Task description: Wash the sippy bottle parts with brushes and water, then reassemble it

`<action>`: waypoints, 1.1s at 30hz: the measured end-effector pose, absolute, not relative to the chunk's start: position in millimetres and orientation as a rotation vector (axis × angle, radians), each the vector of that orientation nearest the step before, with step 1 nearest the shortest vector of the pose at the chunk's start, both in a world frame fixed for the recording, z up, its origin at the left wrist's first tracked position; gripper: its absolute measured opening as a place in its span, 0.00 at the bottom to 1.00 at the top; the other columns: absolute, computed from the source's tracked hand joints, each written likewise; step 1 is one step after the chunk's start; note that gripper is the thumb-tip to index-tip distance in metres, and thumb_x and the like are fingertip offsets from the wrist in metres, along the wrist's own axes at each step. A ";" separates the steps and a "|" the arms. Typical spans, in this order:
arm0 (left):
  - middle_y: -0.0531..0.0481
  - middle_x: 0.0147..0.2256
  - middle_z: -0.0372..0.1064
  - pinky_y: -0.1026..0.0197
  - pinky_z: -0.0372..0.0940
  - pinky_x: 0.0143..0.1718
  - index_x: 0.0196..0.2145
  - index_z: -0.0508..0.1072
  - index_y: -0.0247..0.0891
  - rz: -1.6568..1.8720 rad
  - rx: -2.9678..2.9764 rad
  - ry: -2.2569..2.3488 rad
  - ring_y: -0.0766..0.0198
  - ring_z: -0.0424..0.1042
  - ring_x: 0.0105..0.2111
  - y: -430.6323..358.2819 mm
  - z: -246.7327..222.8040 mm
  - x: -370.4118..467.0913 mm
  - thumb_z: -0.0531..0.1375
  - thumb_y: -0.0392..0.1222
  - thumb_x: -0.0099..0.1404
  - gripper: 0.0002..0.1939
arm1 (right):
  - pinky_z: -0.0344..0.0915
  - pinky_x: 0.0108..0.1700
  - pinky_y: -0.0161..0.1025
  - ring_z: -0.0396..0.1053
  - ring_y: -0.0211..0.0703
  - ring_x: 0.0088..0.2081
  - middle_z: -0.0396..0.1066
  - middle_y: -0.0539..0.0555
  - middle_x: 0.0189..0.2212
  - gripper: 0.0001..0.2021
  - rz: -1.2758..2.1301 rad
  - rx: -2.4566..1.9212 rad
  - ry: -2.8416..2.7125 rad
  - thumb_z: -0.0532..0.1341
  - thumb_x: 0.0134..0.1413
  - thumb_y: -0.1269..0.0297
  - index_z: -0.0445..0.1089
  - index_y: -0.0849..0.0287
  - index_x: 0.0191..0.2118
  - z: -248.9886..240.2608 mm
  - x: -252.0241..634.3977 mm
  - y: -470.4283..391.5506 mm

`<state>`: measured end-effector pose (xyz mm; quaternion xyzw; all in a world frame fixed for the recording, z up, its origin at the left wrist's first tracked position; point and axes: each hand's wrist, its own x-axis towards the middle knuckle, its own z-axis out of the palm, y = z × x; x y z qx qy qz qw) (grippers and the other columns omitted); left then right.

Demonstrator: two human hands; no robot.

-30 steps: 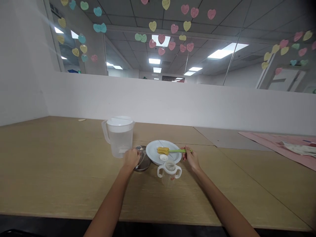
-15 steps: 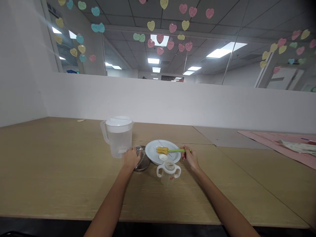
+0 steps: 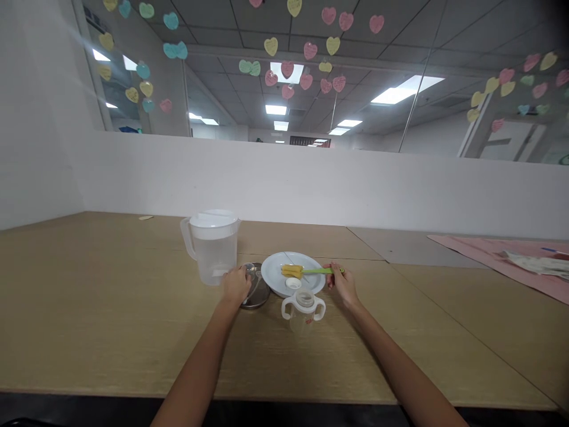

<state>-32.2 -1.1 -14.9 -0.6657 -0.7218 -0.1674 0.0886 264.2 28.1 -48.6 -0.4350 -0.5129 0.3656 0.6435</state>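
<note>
My right hand (image 3: 342, 283) is closed round the green handle of a sponge bottle brush (image 3: 291, 271). The brush's yellow sponge head rests over a white plate (image 3: 272, 277). My left hand (image 3: 235, 284) is at the left edge of a round metal tray (image 3: 256, 301), fingers curled, their grip partly hidden. By its fingertips a clear dome-shaped piece (image 3: 250, 268) shows in the tray. A small white cap (image 3: 293, 283) lies at the plate's near side. In front of the plate stands an uncapped, clear baby bottle (image 3: 304, 314) with two white handles.
A lidded translucent pitcher (image 3: 216, 252) holding clear liquid stands left of the tray. To the far right a pink cloth (image 3: 480, 249) bears a whitish item (image 3: 536, 264). Behind the wooden table (image 3: 111, 320) rises a white wall with windows above.
Both hands stay nearly where they were, and the brush keeps its place over the plate. The whole view has shifted very slightly.
</note>
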 end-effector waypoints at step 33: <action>0.46 0.40 0.70 0.57 0.55 0.47 0.43 0.71 0.39 -1.064 -2.267 -1.429 0.60 0.65 0.42 -15.4 -14.6 -9.7 0.40 0.43 0.69 0.21 | 0.52 0.13 0.32 0.48 0.31 0.10 0.48 0.42 0.06 0.19 0.897 -0.897 -0.899 0.54 0.49 0.48 0.64 0.59 0.20 -34.3 256.0 15.6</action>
